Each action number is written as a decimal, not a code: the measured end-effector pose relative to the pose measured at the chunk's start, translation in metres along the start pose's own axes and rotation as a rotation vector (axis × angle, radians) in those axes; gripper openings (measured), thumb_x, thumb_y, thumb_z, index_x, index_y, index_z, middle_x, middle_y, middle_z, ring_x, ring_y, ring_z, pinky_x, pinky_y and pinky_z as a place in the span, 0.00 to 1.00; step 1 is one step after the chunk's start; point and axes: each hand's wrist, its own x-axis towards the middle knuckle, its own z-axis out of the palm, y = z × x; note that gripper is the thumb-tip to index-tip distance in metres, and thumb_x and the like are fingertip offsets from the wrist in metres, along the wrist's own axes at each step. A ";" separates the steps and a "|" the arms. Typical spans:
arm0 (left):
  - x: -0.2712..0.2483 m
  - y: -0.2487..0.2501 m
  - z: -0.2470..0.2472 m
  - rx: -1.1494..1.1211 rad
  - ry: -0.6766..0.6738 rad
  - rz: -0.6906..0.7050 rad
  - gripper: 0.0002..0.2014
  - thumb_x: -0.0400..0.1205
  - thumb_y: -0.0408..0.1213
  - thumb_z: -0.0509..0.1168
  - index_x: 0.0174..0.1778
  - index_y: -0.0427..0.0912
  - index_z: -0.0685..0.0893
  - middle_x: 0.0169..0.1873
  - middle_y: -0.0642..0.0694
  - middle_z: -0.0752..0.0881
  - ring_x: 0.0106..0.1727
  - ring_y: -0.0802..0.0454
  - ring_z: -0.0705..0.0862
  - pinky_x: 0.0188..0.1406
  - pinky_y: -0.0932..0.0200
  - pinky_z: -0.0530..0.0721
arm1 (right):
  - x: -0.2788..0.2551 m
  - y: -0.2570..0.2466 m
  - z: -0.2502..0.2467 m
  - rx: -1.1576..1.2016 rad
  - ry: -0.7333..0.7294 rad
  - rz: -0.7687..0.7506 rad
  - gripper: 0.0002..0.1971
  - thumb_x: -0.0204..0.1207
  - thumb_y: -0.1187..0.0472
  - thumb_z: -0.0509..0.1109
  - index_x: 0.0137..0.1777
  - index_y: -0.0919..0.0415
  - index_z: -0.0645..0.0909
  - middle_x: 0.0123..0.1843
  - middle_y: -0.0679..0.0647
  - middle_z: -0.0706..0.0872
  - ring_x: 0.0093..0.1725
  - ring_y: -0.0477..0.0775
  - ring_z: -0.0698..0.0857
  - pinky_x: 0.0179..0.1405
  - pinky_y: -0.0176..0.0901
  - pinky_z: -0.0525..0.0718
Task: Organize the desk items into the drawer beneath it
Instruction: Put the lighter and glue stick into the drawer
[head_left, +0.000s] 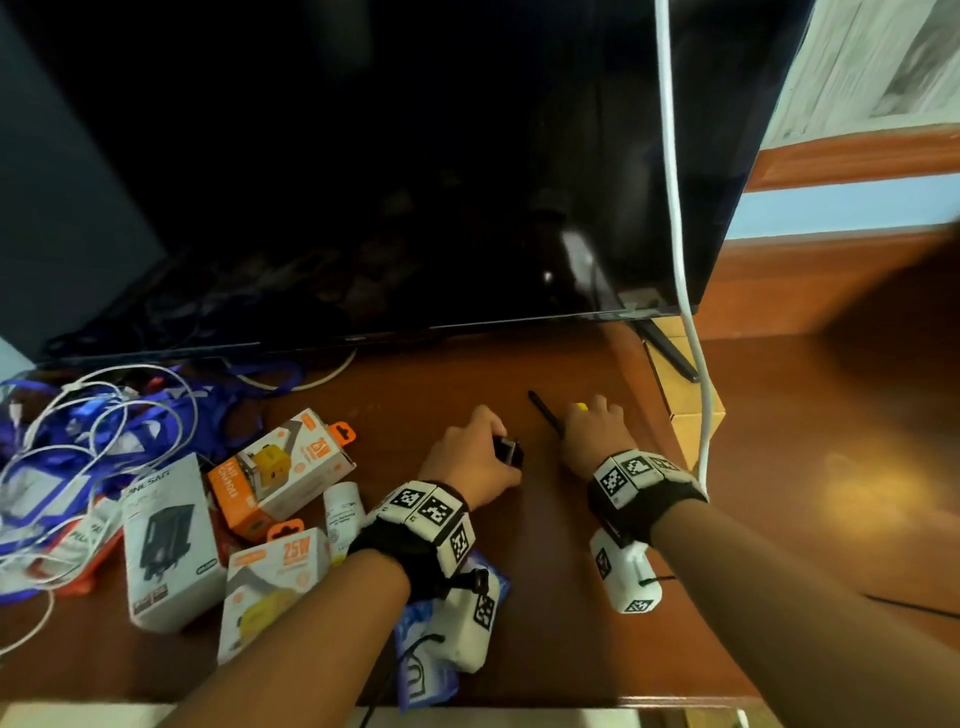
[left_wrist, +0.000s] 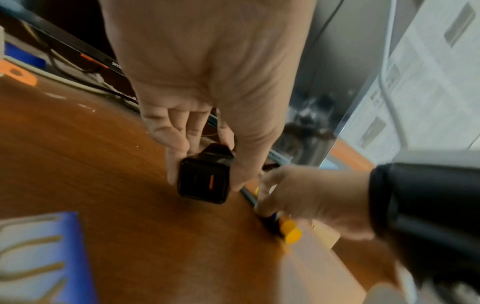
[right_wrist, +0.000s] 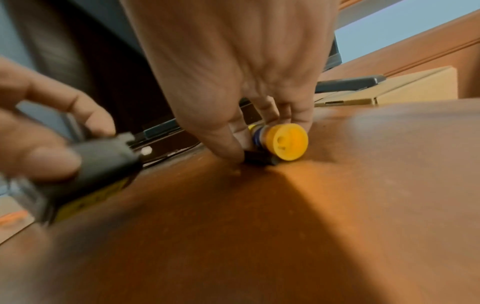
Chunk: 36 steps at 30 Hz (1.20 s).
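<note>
Far to my left on the table (head_left: 426, 374) lie tangled white cables (head_left: 78, 415) and blue lanyards, then the charger boxes (head_left: 280, 467), a small white bottle (head_left: 344, 506) and a blue packet (head_left: 421, 670) under my forearm. My left hand (head_left: 470, 457) reaches forward, knuckles up, fingers curled round a small black charger block (head_left: 509, 451). The head view shows only its edge; my left wrist view shows its square face with an orange mark (left_wrist: 203, 181), pinched between thumb and fingers just above the wood. To the right, my right hand (head_left: 592, 434) presses down, fingers bent over a black pen (head_left: 544, 410) and a yellow-capped tube (right_wrist: 288, 142). Only the right wrist view shows the tube's round cap and my fingertips (right_wrist: 233, 152) touching both. Both things still lie on the table, before the dark screen (head_left: 415, 156).
</note>
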 end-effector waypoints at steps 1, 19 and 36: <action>-0.010 0.000 0.000 -0.074 0.032 0.004 0.22 0.73 0.46 0.76 0.56 0.57 0.72 0.53 0.50 0.78 0.50 0.50 0.81 0.43 0.58 0.81 | -0.009 -0.001 0.002 -0.019 -0.012 -0.007 0.19 0.84 0.62 0.57 0.74 0.59 0.70 0.72 0.63 0.67 0.71 0.66 0.67 0.66 0.57 0.74; -0.244 -0.080 0.075 -0.859 0.297 0.084 0.20 0.71 0.34 0.78 0.49 0.55 0.76 0.44 0.51 0.89 0.42 0.60 0.88 0.41 0.65 0.85 | -0.256 0.032 0.082 0.121 -0.013 0.141 0.22 0.65 0.54 0.57 0.54 0.66 0.78 0.55 0.67 0.76 0.57 0.69 0.74 0.57 0.52 0.70; -0.282 -0.118 0.177 -0.497 -0.136 -0.277 0.18 0.73 0.48 0.75 0.55 0.53 0.77 0.40 0.49 0.87 0.40 0.52 0.88 0.34 0.63 0.82 | -0.351 0.072 0.152 0.457 -0.332 0.282 0.10 0.77 0.54 0.69 0.52 0.60 0.80 0.48 0.55 0.84 0.49 0.56 0.84 0.55 0.52 0.85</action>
